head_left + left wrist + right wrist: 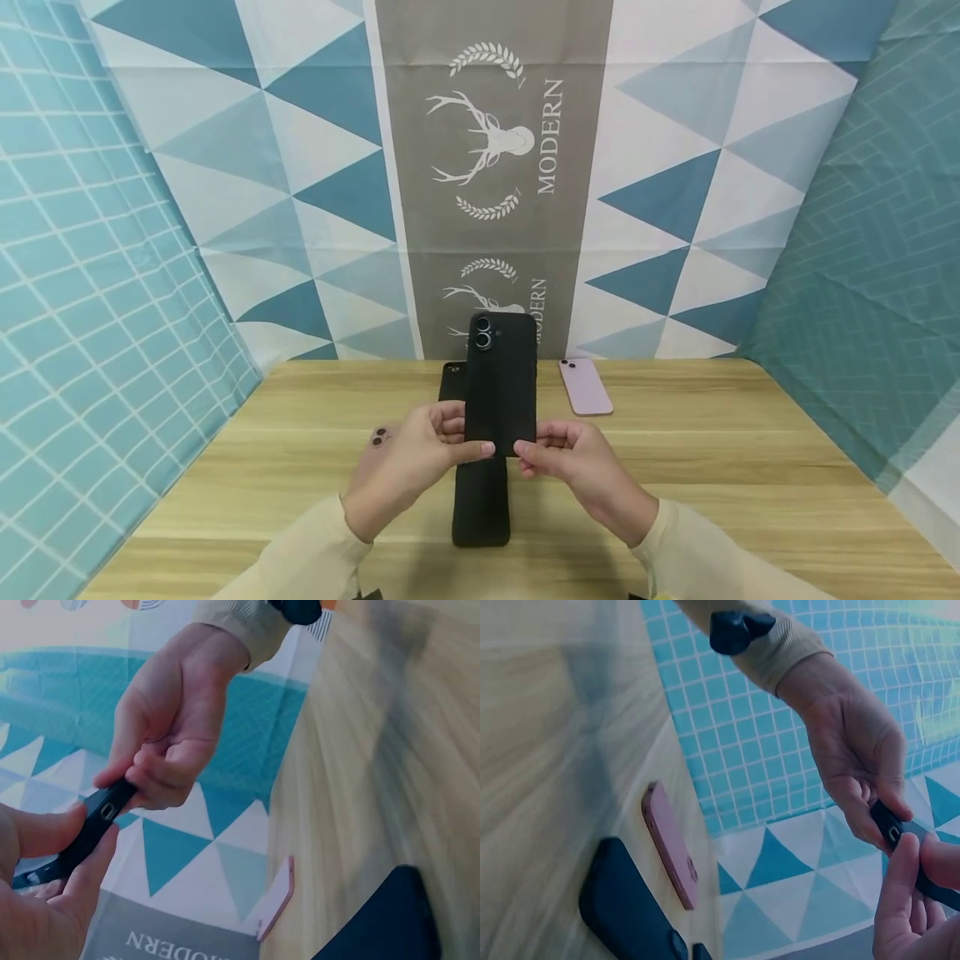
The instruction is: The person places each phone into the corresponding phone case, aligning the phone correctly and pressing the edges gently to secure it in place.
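Observation:
Both hands hold up a black phone (501,383), its back with two round lenses facing the head camera. The left hand (416,458) pinches its lower left side, thumb on the back. At the lower right corner, the right hand (581,462) pinches it the same way. A port opening shows in the bottom edge of the phone (96,825) in the left wrist view. Below and partly behind it, another black phone (482,508) lies on the table. A pink phone (671,844) lies near the left forearm, which partly covers it in the head view.
The wooden table (712,467) carries a lilac phone (587,387) at the back right and a further black phone (452,382) at the back, partly hidden by the held one. Patterned cloth walls (300,167) enclose the table's back and sides.

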Motion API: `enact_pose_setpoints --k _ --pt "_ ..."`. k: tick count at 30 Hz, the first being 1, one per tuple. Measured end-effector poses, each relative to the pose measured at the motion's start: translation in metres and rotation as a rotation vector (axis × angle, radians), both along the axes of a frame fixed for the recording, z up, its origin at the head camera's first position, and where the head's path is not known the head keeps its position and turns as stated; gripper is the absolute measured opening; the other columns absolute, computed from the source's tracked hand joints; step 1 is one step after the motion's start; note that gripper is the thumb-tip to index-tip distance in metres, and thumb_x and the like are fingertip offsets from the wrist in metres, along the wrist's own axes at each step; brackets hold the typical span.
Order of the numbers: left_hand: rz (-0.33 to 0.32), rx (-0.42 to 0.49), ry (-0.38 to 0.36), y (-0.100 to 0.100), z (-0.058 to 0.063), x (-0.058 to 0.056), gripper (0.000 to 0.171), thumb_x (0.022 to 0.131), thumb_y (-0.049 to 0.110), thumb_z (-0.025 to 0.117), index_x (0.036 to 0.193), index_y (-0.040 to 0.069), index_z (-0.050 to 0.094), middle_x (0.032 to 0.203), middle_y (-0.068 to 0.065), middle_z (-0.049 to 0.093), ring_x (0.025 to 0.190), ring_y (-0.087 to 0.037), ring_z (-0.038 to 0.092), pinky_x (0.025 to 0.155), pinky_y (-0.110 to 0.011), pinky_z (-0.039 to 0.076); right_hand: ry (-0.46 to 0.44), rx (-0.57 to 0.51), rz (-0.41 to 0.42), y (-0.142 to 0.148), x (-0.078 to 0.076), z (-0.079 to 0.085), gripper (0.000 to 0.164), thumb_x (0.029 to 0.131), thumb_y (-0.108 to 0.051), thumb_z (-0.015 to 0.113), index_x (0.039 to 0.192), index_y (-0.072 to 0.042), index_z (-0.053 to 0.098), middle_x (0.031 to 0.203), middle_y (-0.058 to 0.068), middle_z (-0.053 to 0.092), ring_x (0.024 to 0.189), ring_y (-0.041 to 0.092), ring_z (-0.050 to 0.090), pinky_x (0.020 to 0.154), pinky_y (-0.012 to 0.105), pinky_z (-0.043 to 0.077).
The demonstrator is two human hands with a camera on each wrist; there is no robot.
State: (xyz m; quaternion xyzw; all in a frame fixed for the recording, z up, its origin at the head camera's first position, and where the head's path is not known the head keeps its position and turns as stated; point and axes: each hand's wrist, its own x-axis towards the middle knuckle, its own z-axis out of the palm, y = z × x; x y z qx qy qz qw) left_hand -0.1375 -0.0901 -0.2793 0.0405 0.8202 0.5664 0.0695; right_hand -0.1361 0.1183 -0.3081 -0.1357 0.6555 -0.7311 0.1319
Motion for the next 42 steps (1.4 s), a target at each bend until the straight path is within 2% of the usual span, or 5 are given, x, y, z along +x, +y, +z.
enact_pose_setpoints --k 5,12,22,30,42 --pt "-0.006 0.088 0.017 0.004 -0.008 0.008 0.074 0.077 0.019 0.081 0.137 -0.005 0.046 0.124 -0.019 0.065 0.117 -0.029 0.063 0.1 -0.048 0.049 0.044 0.021 0.013 0.001 0.004 -0.001 0.034 0.089 -0.014 0.069 0.111 0.01 0.062 0.084 -0.006 0.07 0.081 0.006 0.069 0.083 0.031 0.059" --pt "-0.162 0.303 0.007 0.009 -0.026 0.011 0.04 0.087 0.006 0.069 0.122 -0.01 0.059 0.108 -0.025 0.07 0.09 -0.02 0.073 0.078 -0.04 0.06 -0.025 0.058 -0.002 0.009 0.004 0.001 0.052 0.093 -0.021 0.063 0.131 0.012 0.049 0.103 -0.001 0.071 0.093 0.004 0.068 0.088 0.025 0.056" --pt "-0.197 0.2 0.029 0.006 -0.025 0.017 0.033 0.089 0.015 0.069 0.113 -0.007 0.065 0.099 -0.021 0.073 0.087 -0.02 0.074 0.076 -0.036 0.06 -0.09 0.058 0.015 0.01 0.007 -0.008 0.046 0.092 -0.018 0.065 0.125 0.012 0.053 0.093 -0.004 0.068 0.086 0.006 0.066 0.084 0.024 0.056" --pt "-0.046 0.102 0.117 0.011 -0.014 0.018 0.036 0.087 0.023 0.071 0.112 -0.002 0.065 0.094 -0.013 0.074 0.081 -0.01 0.066 0.072 -0.028 0.055 -0.055 0.072 0.038 0.013 0.015 -0.01 0.034 0.089 -0.017 0.068 0.113 0.006 0.062 0.086 -0.007 0.066 0.084 0.007 0.063 0.082 0.026 0.057" --pt "0.025 0.274 0.045 0.017 -0.014 0.031 0.027 0.083 0.018 0.074 0.097 -0.002 0.064 0.079 -0.002 0.073 0.071 -0.008 0.067 0.071 -0.029 0.058 -0.072 0.098 0.086 0.021 0.016 -0.003 0.051 0.094 -0.027 0.062 0.127 0.011 0.052 0.108 0.001 0.067 0.096 0.009 0.065 0.091 0.03 0.056"
